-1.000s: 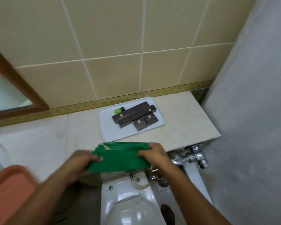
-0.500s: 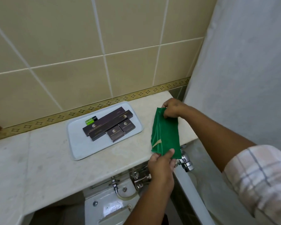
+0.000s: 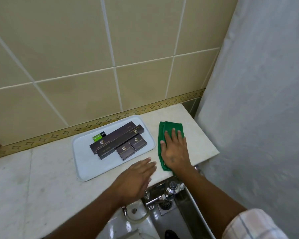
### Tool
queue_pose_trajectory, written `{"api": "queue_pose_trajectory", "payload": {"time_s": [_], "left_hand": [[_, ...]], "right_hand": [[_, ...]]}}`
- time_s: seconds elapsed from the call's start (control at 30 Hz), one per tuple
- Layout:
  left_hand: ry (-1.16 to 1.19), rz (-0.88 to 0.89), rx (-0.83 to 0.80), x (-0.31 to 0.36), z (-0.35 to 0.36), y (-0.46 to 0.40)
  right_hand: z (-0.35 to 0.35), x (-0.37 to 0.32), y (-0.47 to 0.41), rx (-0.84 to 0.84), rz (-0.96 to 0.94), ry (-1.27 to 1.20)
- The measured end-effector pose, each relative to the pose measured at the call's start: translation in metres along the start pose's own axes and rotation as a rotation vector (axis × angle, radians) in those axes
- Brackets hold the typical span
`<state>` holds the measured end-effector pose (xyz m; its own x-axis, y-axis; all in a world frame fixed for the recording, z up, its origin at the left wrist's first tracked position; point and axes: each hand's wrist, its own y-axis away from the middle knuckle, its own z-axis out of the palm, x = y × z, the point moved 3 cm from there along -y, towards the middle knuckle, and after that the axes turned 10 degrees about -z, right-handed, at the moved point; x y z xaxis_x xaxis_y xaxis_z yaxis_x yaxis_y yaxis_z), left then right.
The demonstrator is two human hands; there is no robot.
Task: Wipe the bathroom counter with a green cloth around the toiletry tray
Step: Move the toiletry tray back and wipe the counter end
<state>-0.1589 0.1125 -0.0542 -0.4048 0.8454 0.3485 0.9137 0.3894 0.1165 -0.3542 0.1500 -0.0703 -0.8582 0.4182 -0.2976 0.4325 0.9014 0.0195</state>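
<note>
Counter (image 3: 41,183): pale marble-look slab, set against the tiled wall, ending at right beside the curtain.
On it, centre: pale blue tray (image 3: 86,168), rectangular, rounded corners, slightly skewed.
On it, right of tray, near but apart: folded green cloth (image 3: 162,133), flat, pressed under the right hand (image 3: 175,151).

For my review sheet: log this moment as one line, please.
phase: wiping starts | right hand: flat on folded green cloth, right of pale rectangular toiletry tray | left hand: empty, open at beige stone counter edge
</note>
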Motion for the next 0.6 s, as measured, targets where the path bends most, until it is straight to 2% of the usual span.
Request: {"api": "queue_pose_trajectory", "payload": {"time_s": [0.07, 0.13, 0.33, 0.43, 0.5, 0.6], "left_hand": [[-0.066, 0.117, -0.108, -0.017, -0.003, -0.004], [-0.085, 0.162, -0.127, -0.025, -0.001, -0.007], [-0.145, 0.183, -0.096, -0.031, 0.004, -0.013], [-0.127, 0.192, -0.077, -0.031, 0.005, -0.014], [-0.109, 0.195, -0.074, -0.032, 0.007, -0.013], [-0.098, 0.191, -0.060, -0.036, 0.008, -0.016]], "right_hand": [[0.001, 0.004, -0.007, 0.006, -0.041, 0.014], [0.000, 0.009, -0.016, 0.000, -0.080, 0.023], [-0.013, 0.024, -0.082, -0.078, -0.146, 0.068], [-0.014, 0.019, -0.106, -0.135, -0.088, 0.071], [-0.010, 0.011, -0.108, -0.129, -0.029, 0.074], [-0.008, 0.011, -0.109, -0.108, -0.066, 0.135]]}}
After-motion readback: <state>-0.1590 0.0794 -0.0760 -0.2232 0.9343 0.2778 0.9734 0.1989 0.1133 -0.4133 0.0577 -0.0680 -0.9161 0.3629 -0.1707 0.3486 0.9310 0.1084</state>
